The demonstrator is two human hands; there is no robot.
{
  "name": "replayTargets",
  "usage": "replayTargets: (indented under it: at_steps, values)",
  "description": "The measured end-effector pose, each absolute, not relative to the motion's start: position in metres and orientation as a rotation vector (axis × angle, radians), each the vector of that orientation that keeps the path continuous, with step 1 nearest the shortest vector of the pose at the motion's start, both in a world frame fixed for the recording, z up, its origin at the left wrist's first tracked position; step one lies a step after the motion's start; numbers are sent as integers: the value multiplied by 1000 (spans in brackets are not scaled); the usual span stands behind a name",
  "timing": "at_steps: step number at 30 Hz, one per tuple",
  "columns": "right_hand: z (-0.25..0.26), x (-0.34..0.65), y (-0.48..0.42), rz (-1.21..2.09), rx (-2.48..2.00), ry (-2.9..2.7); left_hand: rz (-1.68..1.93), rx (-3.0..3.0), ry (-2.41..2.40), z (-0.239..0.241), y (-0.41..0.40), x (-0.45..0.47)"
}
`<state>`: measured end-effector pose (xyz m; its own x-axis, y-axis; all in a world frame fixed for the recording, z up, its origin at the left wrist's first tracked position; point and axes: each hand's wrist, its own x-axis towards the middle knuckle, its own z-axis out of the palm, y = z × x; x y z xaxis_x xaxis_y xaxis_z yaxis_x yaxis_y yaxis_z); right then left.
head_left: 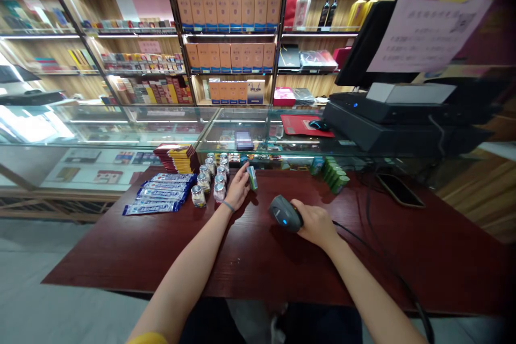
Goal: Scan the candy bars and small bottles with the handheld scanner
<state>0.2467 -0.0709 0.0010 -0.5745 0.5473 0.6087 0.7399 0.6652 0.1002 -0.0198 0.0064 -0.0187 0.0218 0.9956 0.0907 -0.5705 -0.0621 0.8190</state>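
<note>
My left hand (237, 188) holds a small green box (252, 177) upright on the dark red table (121, 247), fingers closed round its side. My right hand (316, 223) grips a dark barcode scanner (285, 213) with a blue light, its head turned toward the green box. The scanner's black cable (363, 239) trails off to the right across the table.
Several small clear jars (209, 174) stand left of my left hand, beside blue wrapped packs (163, 193) and a stack of red-and-yellow bars (179, 157). Green boxes (334, 173) lie at the back. A phone (400, 190), till and monitor (395, 113) sit right, above a glass counter (121, 134).
</note>
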Motion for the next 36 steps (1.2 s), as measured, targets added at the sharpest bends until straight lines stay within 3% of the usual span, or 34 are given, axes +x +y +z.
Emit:
replayTargets:
  at_steps: [11, 22, 36]
  values:
    - [4, 245, -74, -339, -1042, -2383, 1440, 775, 601, -24, 15, -20]
    - [7, 263, -66, -396, -1131, -2165, 1489, 1014, 910, -24, 12, -16]
    - [18, 334, -54, -454, -1627, -1567, 1490, 1318, 962, -13, 53, 90]
